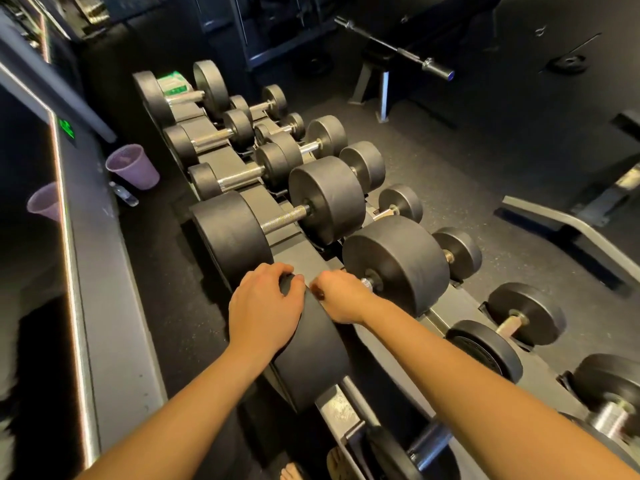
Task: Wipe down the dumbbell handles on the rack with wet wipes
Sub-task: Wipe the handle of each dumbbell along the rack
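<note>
Fingers of the right hand [341,299] were curled down around the handle [367,283] of a big dumbbell [394,265], in the gap between its two heads. Only a short bright stub of the bar showed past the knuckles. The left hand [263,306] lay over the near head [311,355], fingertips hooked over its top rim and steadying it. The dumbbell sat on the upper tier of the rack [337,407], towards the near end.

No wipe showed, and I could not tell whether one was folded inside the right grip. The green pack of wet wipes [173,85] rested well away at the rack's far end, on the farthest dumbbell.

To do this step well, the left hand would likely need to hold the head firm so the weight did not roll in its cradle. The right would twist round the knurled bar and slide from head to head, so the underside and both ends got cleaned too. Other handles towards the far end probably remained to do.
</note>
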{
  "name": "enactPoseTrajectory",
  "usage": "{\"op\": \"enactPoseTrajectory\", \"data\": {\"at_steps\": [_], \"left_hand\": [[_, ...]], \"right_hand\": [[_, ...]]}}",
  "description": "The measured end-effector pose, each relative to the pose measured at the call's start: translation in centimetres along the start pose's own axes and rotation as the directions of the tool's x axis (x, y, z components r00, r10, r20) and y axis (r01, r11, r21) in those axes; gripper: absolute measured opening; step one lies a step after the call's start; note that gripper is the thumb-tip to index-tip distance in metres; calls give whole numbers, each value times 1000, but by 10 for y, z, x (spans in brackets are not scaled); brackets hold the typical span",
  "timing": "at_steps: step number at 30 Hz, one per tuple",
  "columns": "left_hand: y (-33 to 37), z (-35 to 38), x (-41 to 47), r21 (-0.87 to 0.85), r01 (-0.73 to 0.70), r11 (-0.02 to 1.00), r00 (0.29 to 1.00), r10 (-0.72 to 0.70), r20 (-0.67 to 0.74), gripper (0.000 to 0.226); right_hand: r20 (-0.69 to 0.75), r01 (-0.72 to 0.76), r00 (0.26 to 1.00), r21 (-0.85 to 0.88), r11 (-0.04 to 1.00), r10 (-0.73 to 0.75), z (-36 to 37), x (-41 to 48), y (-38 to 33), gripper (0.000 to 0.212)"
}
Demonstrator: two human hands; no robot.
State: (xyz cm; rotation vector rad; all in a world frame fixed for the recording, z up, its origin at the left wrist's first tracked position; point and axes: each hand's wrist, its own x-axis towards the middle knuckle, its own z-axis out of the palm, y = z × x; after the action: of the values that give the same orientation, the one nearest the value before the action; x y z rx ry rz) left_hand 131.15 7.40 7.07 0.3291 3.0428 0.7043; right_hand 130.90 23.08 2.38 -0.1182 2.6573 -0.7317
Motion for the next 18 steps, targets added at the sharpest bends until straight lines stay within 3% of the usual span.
{"op": "enactPoseTrajectory", "data": {"at_steps": [1,3,5,9,12,15,16,18], "left_hand": [[0,0,0,-2,1,1000,1000,-1,2,36],[0,0,0,-2,0,1000,1000,0,3,37],[0,0,0,4,1,1000,1000,-1,2,38],[1,0,1,-7,0,1000,1000,0,4,37],[2,1,1,-14,6,1000,1000,-6,2,40],[2,1,0,-10,6,1000,1000,-6,1,41],[1,1,0,-9,4,1000,1000,-4,1,40],[1,1,0,-6,-2,1000,1000,2,1,39]], "right_hand": [[106,14,994,177,984,-33,-3,3,-1,13],[229,16,970,288,958,-85,-14,10,6,20],[299,18,952,129,992,-56,-29,21,14,11],[372,26,927,-200,979,51,-37,39,16,31],[393,59,918,-13,998,-49,-24,36,3,8],[331,28,940,175,984,-86,-17,25,7,22],[302,24,951,149,989,-68,-19,23,14,17],[217,7,976,-63,998,7,-26,20,26,14]]}}
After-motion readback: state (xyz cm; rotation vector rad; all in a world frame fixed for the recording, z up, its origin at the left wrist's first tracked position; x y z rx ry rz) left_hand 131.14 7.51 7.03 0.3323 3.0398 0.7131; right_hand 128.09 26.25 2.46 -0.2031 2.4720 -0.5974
